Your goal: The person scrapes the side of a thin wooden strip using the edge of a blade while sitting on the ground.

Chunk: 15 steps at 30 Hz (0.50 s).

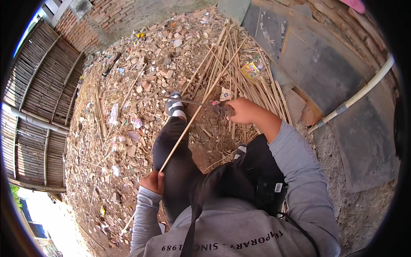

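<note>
My left hand (153, 181) grips the near end of a long thin bamboo strip (195, 116) that slants up and away over my left knee toward a pile of similar strips. My right hand (242, 110) holds the handle of a long knife (188, 102), whose blade points left and lies across the strip above my striped sock (175, 107). I sit with both legs in black trousers stretched out in front of me. Grey sleeves cover both my forearms.
A heap of bamboo strips (233, 70) lies ahead on rubble-strewn ground (128, 141). Dark flat slabs (317, 64) and a white pipe (364, 90) stand at the right. A woven bamboo fence (36, 94) runs along the left, a brick wall (85, 25) behind.
</note>
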Each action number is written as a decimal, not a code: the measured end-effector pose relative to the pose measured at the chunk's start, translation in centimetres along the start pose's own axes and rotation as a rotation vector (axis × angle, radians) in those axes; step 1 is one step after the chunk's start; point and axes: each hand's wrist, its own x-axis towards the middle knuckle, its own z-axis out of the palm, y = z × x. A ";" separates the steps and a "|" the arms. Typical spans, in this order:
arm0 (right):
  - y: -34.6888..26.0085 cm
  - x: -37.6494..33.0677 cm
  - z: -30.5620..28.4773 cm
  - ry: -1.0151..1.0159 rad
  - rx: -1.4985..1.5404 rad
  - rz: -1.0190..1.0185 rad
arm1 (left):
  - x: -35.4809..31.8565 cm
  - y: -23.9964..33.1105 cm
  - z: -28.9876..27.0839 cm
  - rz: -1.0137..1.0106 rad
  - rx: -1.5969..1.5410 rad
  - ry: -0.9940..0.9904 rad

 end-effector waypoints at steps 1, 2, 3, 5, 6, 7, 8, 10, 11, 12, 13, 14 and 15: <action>-0.5 -0.1 0.2 0.039 -0.072 -0.005 | -0.1 -0.1 0.0 0.003 0.021 -0.005; -0.9 -0.2 0.4 0.079 -0.143 -0.010 | -0.2 -0.1 0.0 0.006 0.042 -0.010; -1.3 -0.3 0.4 0.075 -0.140 -0.010 | -0.3 -0.1 -0.1 0.002 0.043 -0.013; -2.0 -0.6 0.0 0.057 -0.386 -0.122 | -0.2 0.1 -0.2 0.032 0.064 -0.010; -1.6 -0.3 -0.3 0.055 -0.386 -0.124 | -0.1 0.0 -0.1 0.030 0.063 -0.010; -0.6 -0.2 -0.9 0.019 -0.235 -0.022 | 0.1 -0.1 -0.1 0.039 0.074 0.003; 0.4 -0.2 -1.4 -0.019 -0.087 0.081 | 0.1 -0.3 0.0 0.048 0.080 0.016; 1.9 -0.4 -1.6 0.151 -0.035 0.124 | -0.1 -0.6 -0.2 0.026 0.063 -0.010; 2.4 -0.3 -1.7 0.322 0.019 0.161 | 0.0 -0.7 -0.3 0.003 0.049 -0.034; 2.8 -0.4 -1.4 0.389 -0.028 0.121 | 0.0 -0.5 -0.2 -0.006 0.026 -0.037; 2.2 -0.5 -1.3 0.388 -0.025 0.120 | 0.0 -0.3 -0.3 -0.008 0.029 -0.036; 1.5 -0.5 -1.2 0.277 -0.102 0.085 | 0.0 -0.2 -0.3 -0.009 0.039 -0.035; 0.6 -0.6 -1.0 0.165 -0.178 0.049 | 0.0 -0.2 -0.4 -0.010 0.049 -0.034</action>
